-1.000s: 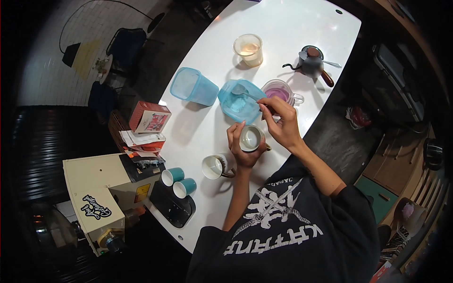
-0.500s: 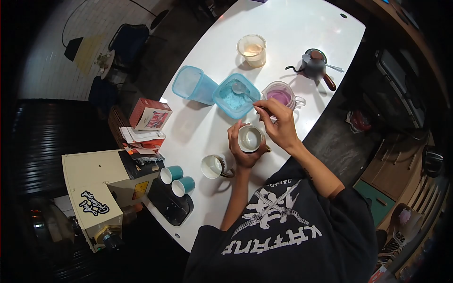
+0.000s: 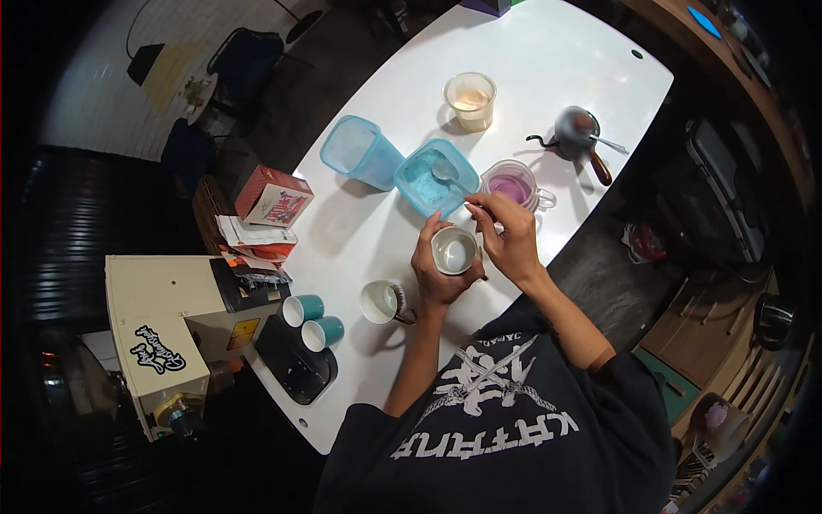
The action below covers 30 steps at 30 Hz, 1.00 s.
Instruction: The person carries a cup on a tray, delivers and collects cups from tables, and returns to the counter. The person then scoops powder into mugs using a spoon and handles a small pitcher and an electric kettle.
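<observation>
My left hand (image 3: pixel 435 272) is wrapped round a mug (image 3: pixel 455 250) with a pale inside, held up over the table and tipped toward me. In my right hand (image 3: pixel 509 230) a spoon (image 3: pixel 445 170) is pinched by its handle. The spoon's bowl rests over light blue powder in a square blue tub (image 3: pixel 411 190), just beyond the mug. Close to my right hand stands a clear measuring jug (image 3: pixel 522 172) with purple liquid. A second mug (image 3: pixel 379 301) sits left of my left hand.
A tall blue container (image 3: pixel 370 154) and a clear cup of pale contents (image 3: pixel 470 101) stand beyond the tub. At right is a dark pot with a wooden handle (image 3: pixel 602 170). Two teal cups (image 3: pixel 320 333), a red box (image 3: pixel 272 195) and a cream machine (image 3: pixel 163 291) are at left.
The whole view has shifted slightly. My right hand has moved little, and the spoon's bowl sits a bit further right in the blue tub. My left hand keeps hold of the mug.
</observation>
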Each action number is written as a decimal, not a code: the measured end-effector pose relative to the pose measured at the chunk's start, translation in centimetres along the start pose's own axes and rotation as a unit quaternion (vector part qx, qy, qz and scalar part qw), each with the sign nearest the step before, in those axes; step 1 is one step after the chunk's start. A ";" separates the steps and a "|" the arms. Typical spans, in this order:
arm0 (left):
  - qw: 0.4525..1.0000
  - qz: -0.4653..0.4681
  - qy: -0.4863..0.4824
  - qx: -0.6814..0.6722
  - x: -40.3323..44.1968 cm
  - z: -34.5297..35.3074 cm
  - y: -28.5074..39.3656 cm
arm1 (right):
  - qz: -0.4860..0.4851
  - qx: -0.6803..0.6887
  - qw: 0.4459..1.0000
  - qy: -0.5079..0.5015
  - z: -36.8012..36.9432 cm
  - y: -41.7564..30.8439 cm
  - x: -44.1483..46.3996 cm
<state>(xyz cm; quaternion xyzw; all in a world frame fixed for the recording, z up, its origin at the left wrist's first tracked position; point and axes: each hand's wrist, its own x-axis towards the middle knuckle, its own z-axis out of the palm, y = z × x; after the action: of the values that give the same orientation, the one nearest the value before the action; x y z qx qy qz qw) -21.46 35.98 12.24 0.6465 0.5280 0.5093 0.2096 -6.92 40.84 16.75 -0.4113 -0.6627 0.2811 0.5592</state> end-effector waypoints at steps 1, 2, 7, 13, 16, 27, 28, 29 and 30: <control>1.000 0.000 0.004 0.000 0.1 0.0 0.1 | -0.003 0.000 1.000 -0.003 0.0 -0.1 0.0; 0.999 0.024 0.000 0.037 0.2 0.0 0.3 | -0.008 -0.003 1.000 0.003 -0.1 -0.2 -0.1; 0.996 0.034 0.026 0.072 -0.1 0.4 0.5 | -0.012 -0.007 1.000 0.004 0.0 -0.3 -0.1; 0.994 0.049 0.037 0.093 -0.8 0.5 0.0 | -0.027 -0.003 1.000 -0.001 0.3 -0.3 -0.3; 0.997 0.010 0.038 0.070 -1.2 0.4 -0.4 | 0.005 0.013 1.000 0.005 0.5 -0.6 -0.3; 0.996 0.021 0.051 0.067 -1.1 0.2 0.3 | -0.007 -0.003 1.000 -0.005 0.7 -0.1 -0.3; 0.996 0.021 0.055 0.066 -1.2 0.3 0.2 | -0.002 0.003 1.000 -0.003 0.8 -0.1 -0.4; 0.997 0.015 0.051 0.060 -1.3 0.3 0.1 | -0.005 0.003 1.000 -0.005 0.9 -0.1 -0.4; 0.998 0.010 0.045 0.052 -1.3 0.3 0.1 | -0.005 0.006 1.000 -0.005 0.9 -0.1 -0.4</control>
<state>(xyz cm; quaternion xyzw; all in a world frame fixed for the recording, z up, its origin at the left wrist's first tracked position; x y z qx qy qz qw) -21.04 34.84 11.57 0.6384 0.5562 0.5114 0.1468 -7.84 40.47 16.44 -0.4033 -0.6660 0.2844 0.5595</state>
